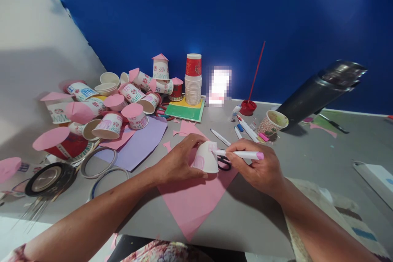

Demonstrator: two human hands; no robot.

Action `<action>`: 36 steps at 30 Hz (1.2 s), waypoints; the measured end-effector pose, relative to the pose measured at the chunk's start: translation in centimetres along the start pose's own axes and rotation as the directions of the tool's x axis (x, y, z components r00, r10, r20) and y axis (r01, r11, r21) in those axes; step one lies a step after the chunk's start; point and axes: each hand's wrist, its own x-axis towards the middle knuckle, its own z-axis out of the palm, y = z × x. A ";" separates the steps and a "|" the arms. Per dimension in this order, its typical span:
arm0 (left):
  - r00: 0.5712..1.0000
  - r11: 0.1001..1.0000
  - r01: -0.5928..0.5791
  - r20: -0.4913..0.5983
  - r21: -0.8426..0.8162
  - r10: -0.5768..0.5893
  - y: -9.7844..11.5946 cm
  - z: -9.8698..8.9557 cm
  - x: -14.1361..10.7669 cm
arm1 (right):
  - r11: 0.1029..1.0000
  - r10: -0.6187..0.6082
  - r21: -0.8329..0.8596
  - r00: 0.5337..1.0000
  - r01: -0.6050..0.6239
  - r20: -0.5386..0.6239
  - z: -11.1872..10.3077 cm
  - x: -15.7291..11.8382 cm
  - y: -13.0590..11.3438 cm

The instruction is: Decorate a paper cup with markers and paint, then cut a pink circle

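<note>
My left hand [179,159] is closed around a white paper cup [207,161], tilted over a pink sheet [190,204]. The cup bears a pink-purple door shape and a small pink window. In my right hand [256,166] is a white marker [245,154] with a pink end, its tip touching the cup beside the window. Black-handled scissors [225,166] lie partly hidden behind the cup and the marker. Pink paper scraps [188,127] lie just behind the cup.
Decorated cups [108,125] with pink paper tops are heaped at left, near a purple sheet [144,139] and tape rolls [98,163]. Behind stands a cup stack [193,86]. Loose markers [220,136], a patterned cup [272,124], a black flask [316,92] and a cloth [310,208] are at right.
</note>
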 end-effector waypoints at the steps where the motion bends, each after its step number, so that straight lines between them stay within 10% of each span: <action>1: 1.000 1.000 -0.001 0.001 0.000 0.001 0.0 0.0 0.0 | 1.000 -0.001 -0.001 1.000 0.001 -0.002 0.0 0.0 0.0; 10: 0.996 1.000 -0.021 -0.090 -0.009 0.020 -0.2 0.2 0.1 | 0.998 0.052 0.053 0.986 -0.044 -0.160 -0.2 -0.6 1.0; 23: 0.991 0.790 0.067 -0.048 -0.609 -0.121 -0.5 0.3 0.3 | 1.000 0.012 -0.024 0.989 -0.016 -0.149 1.1 -0.4 1.5; 28: 1.000 0.859 0.002 0.023 -0.512 0.011 -0.3 -0.3 -0.2 | 0.922 0.363 0.221 0.908 -0.317 -0.209 0.3 0.0 1.7; 36: 0.940 0.948 -0.314 0.124 -0.052 0.318 0.3 -0.9 -0.9 | 0.600 0.653 0.469 0.735 -0.649 0.182 -0.3 0.6 2.4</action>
